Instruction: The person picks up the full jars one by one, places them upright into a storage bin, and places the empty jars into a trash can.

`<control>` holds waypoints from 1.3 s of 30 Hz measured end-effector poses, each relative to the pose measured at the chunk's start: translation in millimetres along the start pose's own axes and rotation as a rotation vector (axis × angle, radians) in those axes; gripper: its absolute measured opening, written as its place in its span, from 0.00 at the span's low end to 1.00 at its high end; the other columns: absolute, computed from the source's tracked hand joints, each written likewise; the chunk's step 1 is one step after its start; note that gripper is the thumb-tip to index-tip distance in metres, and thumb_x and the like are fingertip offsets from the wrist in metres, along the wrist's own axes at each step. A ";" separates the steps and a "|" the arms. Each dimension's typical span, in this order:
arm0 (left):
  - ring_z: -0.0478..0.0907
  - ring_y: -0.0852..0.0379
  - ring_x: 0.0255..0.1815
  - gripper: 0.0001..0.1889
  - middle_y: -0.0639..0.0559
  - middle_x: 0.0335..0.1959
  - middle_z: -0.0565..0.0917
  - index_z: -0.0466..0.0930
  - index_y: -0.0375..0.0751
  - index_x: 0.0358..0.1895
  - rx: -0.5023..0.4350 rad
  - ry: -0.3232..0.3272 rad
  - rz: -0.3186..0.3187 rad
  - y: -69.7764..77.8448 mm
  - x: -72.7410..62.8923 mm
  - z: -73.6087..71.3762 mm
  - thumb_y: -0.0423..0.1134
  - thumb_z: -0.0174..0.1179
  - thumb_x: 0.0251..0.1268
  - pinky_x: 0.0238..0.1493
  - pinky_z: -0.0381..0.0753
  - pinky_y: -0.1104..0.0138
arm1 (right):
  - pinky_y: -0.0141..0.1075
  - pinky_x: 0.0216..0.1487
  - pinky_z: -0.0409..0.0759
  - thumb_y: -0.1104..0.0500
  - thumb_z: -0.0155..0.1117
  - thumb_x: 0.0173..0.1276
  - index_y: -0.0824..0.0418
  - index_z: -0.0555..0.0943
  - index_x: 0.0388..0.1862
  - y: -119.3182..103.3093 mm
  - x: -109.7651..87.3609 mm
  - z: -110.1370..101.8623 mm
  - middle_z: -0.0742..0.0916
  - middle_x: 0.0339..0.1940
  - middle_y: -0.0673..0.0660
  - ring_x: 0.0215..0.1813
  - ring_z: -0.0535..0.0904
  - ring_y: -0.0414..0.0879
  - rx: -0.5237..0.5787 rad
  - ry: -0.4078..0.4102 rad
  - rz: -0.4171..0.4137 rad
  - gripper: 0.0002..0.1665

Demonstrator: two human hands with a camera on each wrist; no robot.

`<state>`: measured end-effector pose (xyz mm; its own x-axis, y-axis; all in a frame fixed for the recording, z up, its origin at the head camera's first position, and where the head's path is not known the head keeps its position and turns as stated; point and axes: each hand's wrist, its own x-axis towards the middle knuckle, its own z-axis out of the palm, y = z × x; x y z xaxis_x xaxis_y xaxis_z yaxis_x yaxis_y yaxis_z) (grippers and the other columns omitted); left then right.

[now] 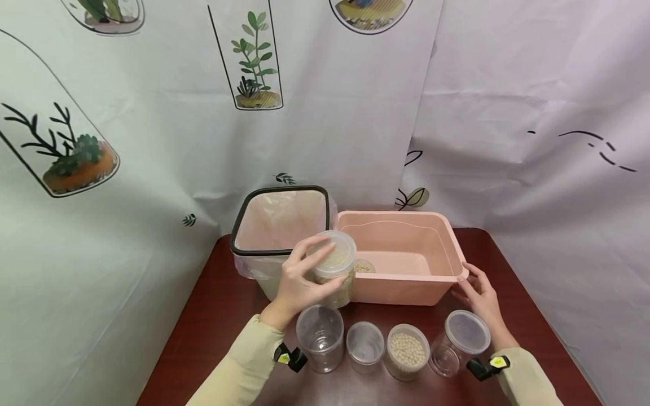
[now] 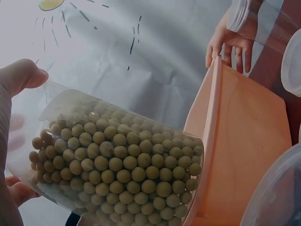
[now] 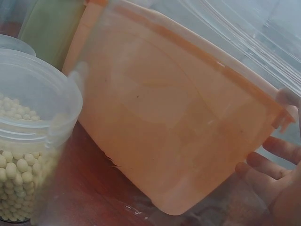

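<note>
My left hand (image 1: 299, 276) grips a clear plastic jar (image 2: 127, 165) full of round, tan-green beans, thumb on one side and fingers on the other. A translucent lid (image 1: 339, 254) covers its top in the head view. The jar is up by the left front corner of a pink plastic bin (image 1: 391, 290), overlapping its edge. At the bin's right front corner my right hand (image 1: 479, 296) holds the rim, its thumb at the edge and the fingers (image 3: 270, 167) against the outer side. Inside the bin, partly hidden, sits a round container (image 1: 364, 267) near the front left.
A bin with a black rim (image 1: 279, 252) and a plastic liner stands behind the left hand. Along the front are a tall clear jar (image 1: 320, 338), a shorter clear jar (image 1: 365, 344), a jar of pale beans (image 1: 407, 351) and a lidded clear jar (image 1: 464, 332) near the right wrist.
</note>
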<state>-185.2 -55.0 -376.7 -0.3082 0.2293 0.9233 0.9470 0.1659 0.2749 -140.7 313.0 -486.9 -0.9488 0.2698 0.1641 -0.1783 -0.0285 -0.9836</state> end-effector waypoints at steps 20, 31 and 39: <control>0.73 0.48 0.53 0.27 0.43 0.50 0.77 0.82 0.35 0.46 0.045 -0.080 -0.105 -15.4 17.7 49.7 0.37 0.76 0.35 0.51 0.74 0.62 | 0.32 0.38 0.81 0.63 0.53 0.70 0.64 0.60 0.67 12.0 6.7 -8.3 0.79 0.40 0.44 0.41 0.80 0.32 -0.054 -0.001 -0.025 0.28; 0.72 0.52 0.55 0.26 0.44 0.50 0.77 0.82 0.37 0.45 0.084 -0.102 -0.144 -26.0 25.9 71.4 0.41 0.75 0.36 0.52 0.72 0.66 | 0.31 0.36 0.81 0.65 0.52 0.71 0.67 0.59 0.66 10.2 2.9 -3.6 0.79 0.39 0.43 0.41 0.79 0.31 -0.045 0.002 -0.013 0.27; 0.72 0.52 0.54 0.26 0.45 0.50 0.78 0.83 0.39 0.45 0.135 -0.143 -0.178 -29.8 30.6 84.9 0.44 0.75 0.37 0.52 0.71 0.66 | 0.29 0.35 0.80 0.65 0.51 0.71 0.69 0.58 0.66 5.4 1.8 -2.1 0.79 0.39 0.43 0.40 0.78 0.30 -0.047 0.011 -0.009 0.28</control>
<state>-230.6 28.5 -379.4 -0.4876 0.3169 0.8135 0.8591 0.3400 0.3825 -142.8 315.3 -492.1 -0.9442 0.2806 0.1722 -0.1739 0.0191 -0.9846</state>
